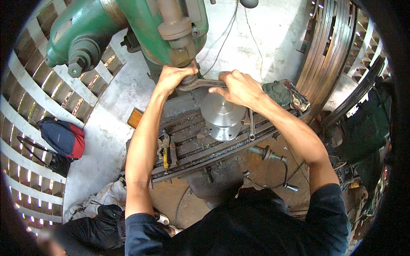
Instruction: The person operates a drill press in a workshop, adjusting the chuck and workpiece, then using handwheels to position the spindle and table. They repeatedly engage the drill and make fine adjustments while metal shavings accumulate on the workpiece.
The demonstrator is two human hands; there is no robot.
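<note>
A green milling machine head (166, 30) hangs over the slotted table (188, 145). At its lower end my left hand (176, 78) is closed around the tool holder (190, 80), its thumb pressed on the front; most of its other fingers are hidden. A steel wrench (204, 83) has its jaw at this holder, and my right hand (242, 87) is wrapped around the wrench's handle. Just below the wrench, a shiny stepped round metal workpiece (222, 113) stands on the table. A second wrench (251, 126) lies to its right.
Pliers and a yellow-handled tool (165, 158) lie on the table's left part, among metal shavings. A dark green cloth (277, 93) is at the right end. A crank handle (285, 173) sticks out in front. A backpack (64, 138) rests at left; another person's dark-clothed body (92, 230) is lower left.
</note>
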